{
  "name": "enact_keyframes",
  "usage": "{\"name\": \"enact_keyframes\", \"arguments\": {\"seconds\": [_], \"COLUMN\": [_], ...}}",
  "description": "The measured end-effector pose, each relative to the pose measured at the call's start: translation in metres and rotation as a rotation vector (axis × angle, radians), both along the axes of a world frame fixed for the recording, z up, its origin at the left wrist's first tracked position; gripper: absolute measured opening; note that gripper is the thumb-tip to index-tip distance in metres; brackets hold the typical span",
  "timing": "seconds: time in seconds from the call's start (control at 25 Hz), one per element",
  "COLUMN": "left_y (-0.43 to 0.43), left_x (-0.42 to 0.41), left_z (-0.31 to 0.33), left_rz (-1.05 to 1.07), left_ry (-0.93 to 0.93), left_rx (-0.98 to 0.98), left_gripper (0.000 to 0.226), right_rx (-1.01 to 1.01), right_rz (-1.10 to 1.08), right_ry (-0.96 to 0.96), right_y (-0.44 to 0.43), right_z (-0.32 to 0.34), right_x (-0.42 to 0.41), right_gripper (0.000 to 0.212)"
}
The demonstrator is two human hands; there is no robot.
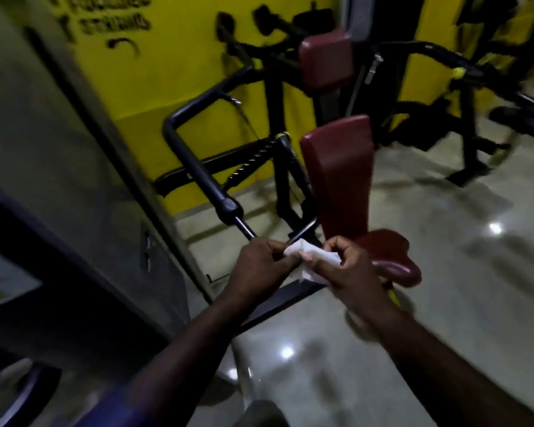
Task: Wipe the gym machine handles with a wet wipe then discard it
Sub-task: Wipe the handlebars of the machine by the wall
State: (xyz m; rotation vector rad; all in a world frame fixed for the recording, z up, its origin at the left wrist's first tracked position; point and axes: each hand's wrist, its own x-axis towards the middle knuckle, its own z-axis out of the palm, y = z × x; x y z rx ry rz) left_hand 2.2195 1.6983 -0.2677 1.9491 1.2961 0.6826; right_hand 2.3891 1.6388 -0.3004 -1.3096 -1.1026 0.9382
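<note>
A white wet wipe (309,257) is held between both hands in front of me. My left hand (259,266) pinches its left end and my right hand (342,266) grips its right side, with part of the wipe hanging below the fingers. Just beyond the hands, the black padded handle (198,171) of the gym machine slopes down toward them, ending in a bare metal rod (244,228). A second black handle (426,52) arches at the upper right. Neither hand touches a handle.
The machine's dark red backrest (339,177) and seat (392,257) stand right behind my right hand. A yellow wall (173,72) lies behind the frame. A grey panel (59,167) rises on the left. Glossy grey floor (444,303) spreads right, with more black equipment (475,124) beyond.
</note>
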Motion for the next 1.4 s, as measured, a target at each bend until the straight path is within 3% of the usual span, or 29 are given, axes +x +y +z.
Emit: {"name": "enact_keyframes", "arguments": {"seconds": [0.16,0.24,0.32,0.4,0.48,0.56,0.68,0.8,0.88,0.96,1.0,1.08,1.16,1.28,1.4], "left_y": [0.026,0.041,0.066,0.102,0.131,0.148,0.161,0.17,0.171,0.169,0.168,0.169,0.17,0.171,0.172], "left_x": [-0.041,-0.055,-0.063,-0.07,-0.073,-0.067,-0.063,-0.064,-0.062,-0.058,-0.057,-0.057,-0.059,-0.058,-0.059], "left_z": [0.004,0.006,-0.006,-0.03,-0.048,-0.056,-0.066,-0.076,-0.076,-0.071,-0.068,-0.064,-0.061,-0.058,-0.057], "left_rz": [-0.058,-0.04,0.192,0.575,0.766,0.792,0.787,0.812,0.832,0.862,0.866,0.863,0.859,0.865,0.866], "left_ry": [-0.149,-0.22,-0.298,-0.428,-0.465,-0.499,-0.515,-0.511,-0.502,-0.484,-0.472,-0.438,-0.415,-0.377,-0.357], "left_rx": [-0.286,-0.366,-0.29,-0.179,-0.112,-0.085,-0.034,-0.014,0.009,0.025,0.023,0.031,0.032,0.035,0.03], "left_gripper": [0.015,0.022,0.026,0.017,0.021,0.029,0.026,0.023,0.023,0.024,0.024,0.022,0.02,0.016,0.016], "right_rx": [-0.049,-0.091,-0.107,-0.06,0.02,0.012,-0.033,-0.002,-0.038,-0.101,-0.106,-0.231,-0.393,-0.437,-0.406], "right_rz": [0.142,0.211,0.207,0.04,-0.062,0.042,0.181,0.301,0.389,0.38,0.332,0.255,0.299,0.492,0.569], "right_ry": [0.001,-0.085,-0.219,-0.411,-0.607,-0.788,-0.843,-0.936,-0.859,-0.694,-0.633,-0.459,-0.315,-0.569,-0.649], "right_y": [0.053,0.076,0.103,0.133,0.162,0.187,0.187,0.147,0.136,0.148,0.159,0.188,0.213,0.234,0.232], "right_z": [0.009,0.011,0.014,0.014,0.007,-0.01,-0.03,-0.022,-0.01,-0.006,-0.011,-0.028,-0.043,-0.043,-0.035], "right_x": [-0.023,-0.023,-0.023,-0.029,-0.049,-0.078,-0.104,-0.079,-0.061,-0.058,-0.059,-0.061,-0.07,-0.092,-0.103], "right_gripper": [0.038,0.027,0.015,0.014,0.013,0.015,0.02,0.04,0.049,0.045,0.037,0.004,0.026,0.037,0.037]}}
